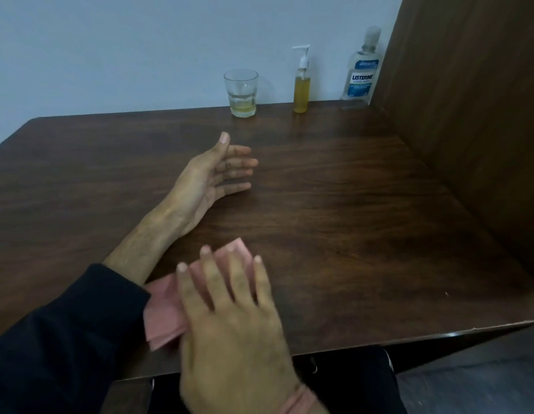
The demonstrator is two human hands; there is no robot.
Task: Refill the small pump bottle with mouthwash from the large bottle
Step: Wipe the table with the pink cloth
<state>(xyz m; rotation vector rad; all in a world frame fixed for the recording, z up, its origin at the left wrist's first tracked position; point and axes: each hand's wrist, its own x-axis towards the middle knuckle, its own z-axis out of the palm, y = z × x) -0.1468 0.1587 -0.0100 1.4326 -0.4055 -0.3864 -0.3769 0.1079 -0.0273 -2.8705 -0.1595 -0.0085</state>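
The small pump bottle, clear with a white pump and yellow liquid up to its shoulder, stands at the table's far edge. Right of it, in the corner, is the large Listerine bottle, capped, with a blue label and looking almost clear. My left hand rests on its edge mid-table, fingers stretched out and empty, well short of both bottles. My right hand lies flat with spread fingers on a folded pink cloth near the front edge.
A clear glass with a little yellowish liquid stands left of the pump bottle. The brown wooden table meets a wooden side panel on the right and a pale wall behind.
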